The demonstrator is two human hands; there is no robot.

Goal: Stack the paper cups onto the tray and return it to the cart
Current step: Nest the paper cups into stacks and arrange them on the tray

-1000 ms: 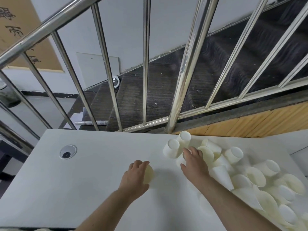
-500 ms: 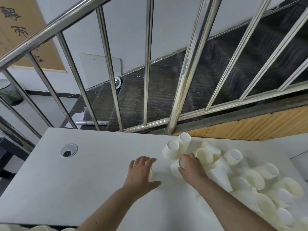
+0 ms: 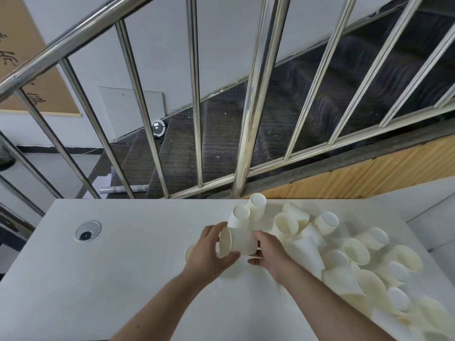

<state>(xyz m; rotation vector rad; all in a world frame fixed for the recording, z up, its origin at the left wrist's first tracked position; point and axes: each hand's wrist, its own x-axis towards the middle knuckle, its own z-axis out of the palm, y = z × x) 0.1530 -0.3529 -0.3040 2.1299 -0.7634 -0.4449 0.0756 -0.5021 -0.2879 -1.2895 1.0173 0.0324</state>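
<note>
Both hands meet on one paper cup, nesting the scattered cups

The left hand [image 3: 209, 252] curls around the rim end of the held cup [image 3: 237, 243], which lies on its side with its mouth to the left; the right hand [image 3: 269, 251] pinches its base end. A second cup [image 3: 189, 252] peeks from behind the left palm. The loose cups [image 3: 354, 252] lie just right of the right hand on the white table [image 3: 98, 279]. No tray or cart shows. Best to line mouth and base squarely and press lightly so the thin paper does not crush

Head-worn view, looking down (wide-angle), close over table [image 3: 123, 279]
</note>
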